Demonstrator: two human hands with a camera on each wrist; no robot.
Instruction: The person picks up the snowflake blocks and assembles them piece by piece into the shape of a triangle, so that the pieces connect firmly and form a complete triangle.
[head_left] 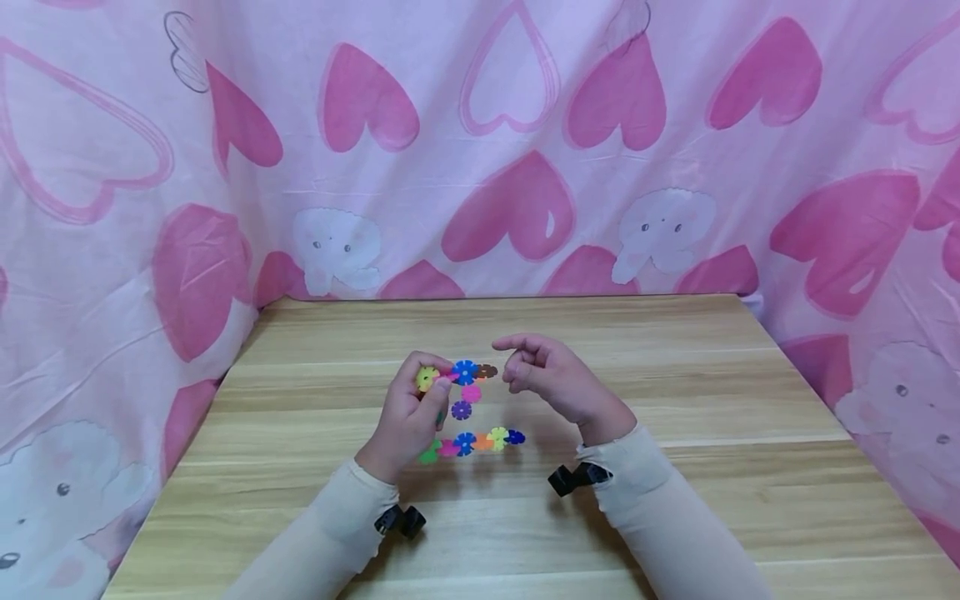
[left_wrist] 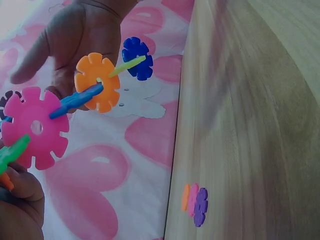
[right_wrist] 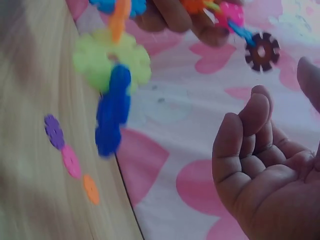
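My left hand (head_left: 405, 417) grips a joined chain of slotted plastic snowflake discs, held up over the table. One arm of it runs through a yellow disc (head_left: 427, 379) and a blue disc (head_left: 464, 372) to a brown disc (right_wrist: 262, 51) at its tip. A second arm, nearer me, goes from a green disc (head_left: 429, 452) past pink, blue, orange and yellow ones to a dark blue end disc (head_left: 516, 437). To the right of the brown disc is my right hand (head_left: 561, 379), holding nothing, its fingers loosely bent and the palm showing in the right wrist view.
On the wooden table (head_left: 712, 517) lie three loose discs in a row: a purple disc (right_wrist: 54, 131), a pink disc (right_wrist: 71, 161) and an orange disc (right_wrist: 91, 189). A pink heart-print cloth (head_left: 510, 200) hangs round the back and sides.
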